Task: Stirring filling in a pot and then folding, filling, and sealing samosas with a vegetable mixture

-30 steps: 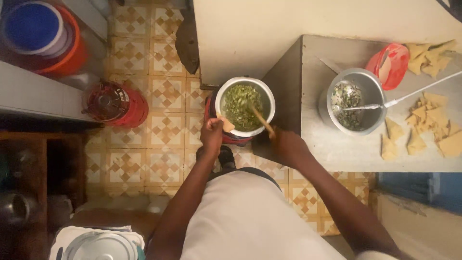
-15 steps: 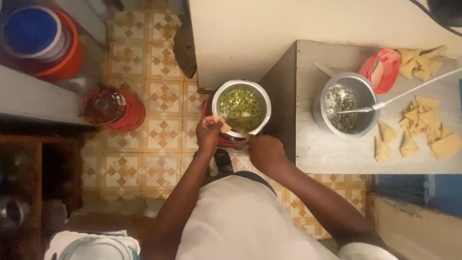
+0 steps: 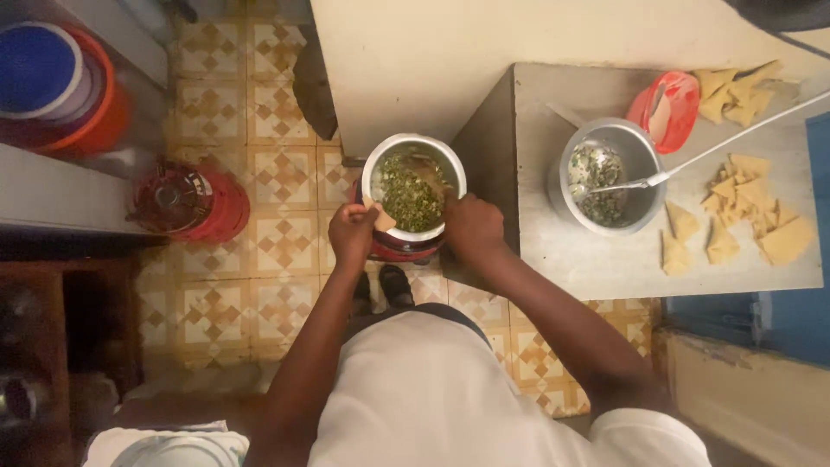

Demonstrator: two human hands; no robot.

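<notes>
The left hand (image 3: 353, 232) is pinched on a folded pastry piece (image 3: 381, 218) at the near rim of the metal pot (image 3: 413, 149) of green filling (image 3: 408, 195). The right hand (image 3: 471, 227) is closed, apparently around a wooden spoon (image 3: 430, 173). Filling is best scooped in small amounts while the pastry is kept over the pot.

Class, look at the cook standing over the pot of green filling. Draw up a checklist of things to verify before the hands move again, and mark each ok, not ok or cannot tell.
1. Left hand has a firm hold of the pastry piece at the pot rim: ok.
2. Right hand is at the pot's right rim, and the wooden spoon lies in the filling; grip on its handle: cannot tell.
3. Pot sits level on the red stove below it: ok.
4. Stove lit or off: cannot tell.
5. Green filling left in the pot: ok.
6. Spare pastry triangles ready on the table: ok.
</notes>
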